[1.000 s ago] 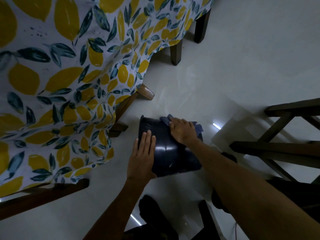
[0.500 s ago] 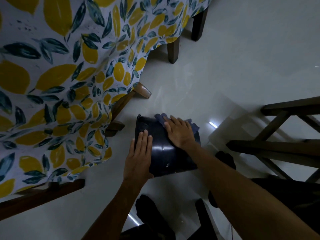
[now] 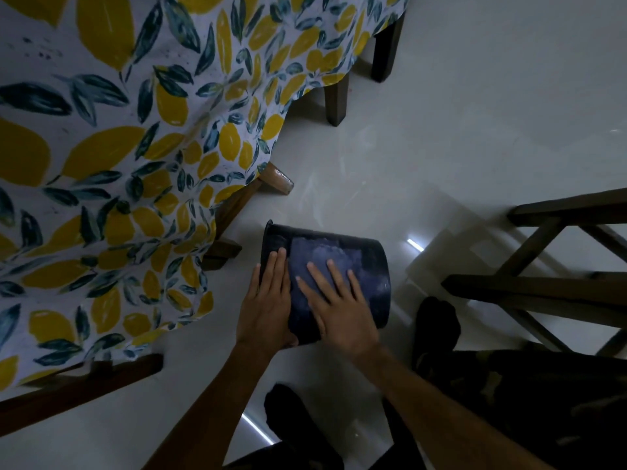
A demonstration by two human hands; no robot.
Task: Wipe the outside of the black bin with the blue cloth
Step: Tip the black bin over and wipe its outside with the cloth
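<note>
The round black plastic bin (image 3: 369, 262) lies on its side on the pale glossy floor (image 3: 441, 113), open rim toward the lemon-print tablecloth (image 3: 101, 164), between that draped cloth and a dark wooden chair frame (image 3: 543, 266). The crumpled blue cloth (image 3: 315, 256) is spread over the bin's upturned wall, and the right hand (image 3: 339, 300) presses flat on it, fingers (image 3: 317, 276) straight and fanned, gripping nothing, simply pinning the cloth to the curve. The left hand (image 3: 268, 300) sits just beside it near the rim end, fingers straight and together, palm down on the bin's side, holding nothing but bracing it. This looks like a wipe in mid-stroke, with only the top face under the cloth. The risk here is plain: a round bin on a slick floor wants to roll, and a hard sideways push from the right hand could spin it out from under the left palm toward the wooden chair leg (image 3: 274, 179) under the cloth. A flat palm also has no hold on the cloth, so it may bunch or slide off the curve.
</note>
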